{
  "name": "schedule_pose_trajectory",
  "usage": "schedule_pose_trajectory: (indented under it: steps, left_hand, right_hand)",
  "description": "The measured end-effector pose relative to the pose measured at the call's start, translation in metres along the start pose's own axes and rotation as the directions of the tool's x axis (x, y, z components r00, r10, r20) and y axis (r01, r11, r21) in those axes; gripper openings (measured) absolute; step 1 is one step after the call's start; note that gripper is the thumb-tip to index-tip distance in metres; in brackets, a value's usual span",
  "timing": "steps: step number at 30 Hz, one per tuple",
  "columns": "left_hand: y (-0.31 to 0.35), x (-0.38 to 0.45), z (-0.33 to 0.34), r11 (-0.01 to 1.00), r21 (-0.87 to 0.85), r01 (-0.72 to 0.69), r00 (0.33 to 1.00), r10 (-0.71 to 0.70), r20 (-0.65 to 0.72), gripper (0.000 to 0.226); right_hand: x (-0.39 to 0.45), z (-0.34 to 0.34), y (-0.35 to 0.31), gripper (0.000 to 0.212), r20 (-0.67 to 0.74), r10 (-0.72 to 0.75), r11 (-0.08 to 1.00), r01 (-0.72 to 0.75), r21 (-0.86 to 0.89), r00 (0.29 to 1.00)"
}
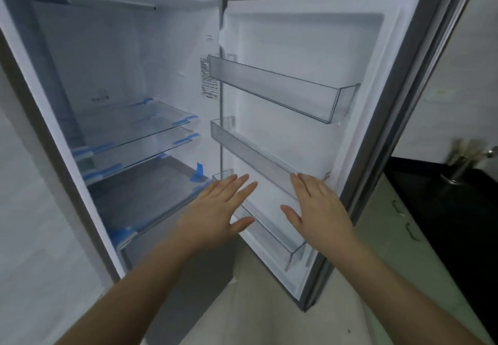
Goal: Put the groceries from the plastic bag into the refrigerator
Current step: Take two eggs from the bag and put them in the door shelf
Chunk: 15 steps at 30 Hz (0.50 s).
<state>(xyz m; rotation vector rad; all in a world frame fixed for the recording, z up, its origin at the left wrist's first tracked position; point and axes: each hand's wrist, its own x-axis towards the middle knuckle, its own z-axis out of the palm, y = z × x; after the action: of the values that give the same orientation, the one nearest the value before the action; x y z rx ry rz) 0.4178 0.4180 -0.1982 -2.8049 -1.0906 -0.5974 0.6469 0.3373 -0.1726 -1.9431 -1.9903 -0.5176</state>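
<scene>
Head view is showing the grey-framed, white-lined refrigerator (113, 80) standing open, its door (310, 48) swung fully right, likely so shelves and bins are reachable for loading. Left hand (215, 210) and right hand (320, 215) are both hovering flat, fingers straight and spread, palms away, holding nothing, in front of the lowest clear plastic door bin (272, 228); touching or just short of it, cannot tell. Clear glass shelves with blue tape strips (129, 126) are sitting bare, as are the upper clear door bins (283, 88). Plastic bag and groceries are not showing anywhere in frame, so loading is probably not yet started. Dark countertop (431, 210) with a blurred metal utensil holder (458, 169) is lying right of the door.
</scene>
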Motion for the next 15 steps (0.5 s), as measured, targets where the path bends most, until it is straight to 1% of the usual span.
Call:
schedule_pose_trajectory:
  steps: [3,9,13,15]
  left_hand:
    - [0.009,0.043,0.013,0.999,0.036,-0.014,0.999,0.013,0.039,0.074]
    - [0.027,0.126,0.047,0.995,0.093,-0.019,0.997,0.013,0.072,0.075]
    - [0.03,0.169,0.07,0.993,0.113,0.03,0.998,-0.035,0.049,0.078]
    - [0.029,0.186,0.079,0.99,0.132,0.046,0.997,-0.052,0.049,0.079]
  right_hand:
    - [0.005,0.012,0.025,0.068,0.006,0.05,0.999,-0.05,-0.019,0.999]
    - [0.019,0.033,0.081,0.071,-0.009,0.121,0.993,-0.121,0.007,0.993]
    - [0.034,0.044,0.121,0.066,-0.019,0.155,0.988,-0.155,0.001,0.988]
    - [0.044,0.049,0.142,0.064,-0.021,0.169,0.985,-0.168,0.046,0.985]
